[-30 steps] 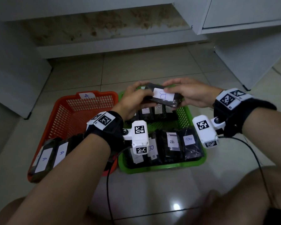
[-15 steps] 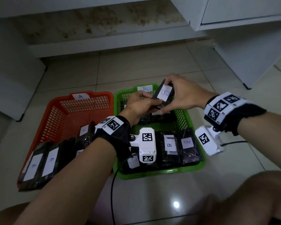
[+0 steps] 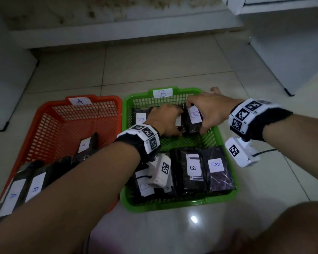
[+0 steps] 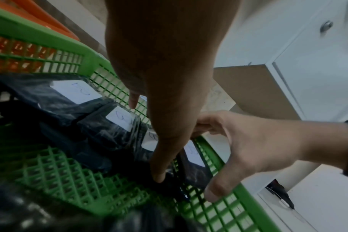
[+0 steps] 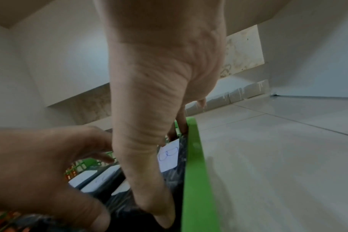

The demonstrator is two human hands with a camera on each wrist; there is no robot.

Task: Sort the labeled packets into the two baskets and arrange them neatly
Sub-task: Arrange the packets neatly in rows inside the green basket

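A black packet with a white "B" label [image 3: 191, 123] stands at the right end of the far row in the green basket marked B [image 3: 173, 205]. My right hand [image 3: 197, 117] grips it, thumb at its near end and fingers over its far end; its label [image 5: 169, 155] shows beside the green rim [image 5: 195, 172]. Just to its left, my left hand [image 3: 173, 121] spans the neighbouring B packet [image 4: 151, 139], thumb tip [image 4: 158, 179] down on the near edge. The orange basket marked A [image 3: 99, 98] stands to the left.
A near row of B packets [image 3: 193, 167] fills the green basket's front. Several A packets [image 3: 24, 186] lie in the orange basket's front, partly under my left forearm. White cabinets [image 3: 283, 52] stand at the right and back. My knee [image 3: 292, 226] is at the bottom right.
The B packet, held flat above the green basket by both hands, was turned on end and lowered into the far row's right end. Both hands went down with it.
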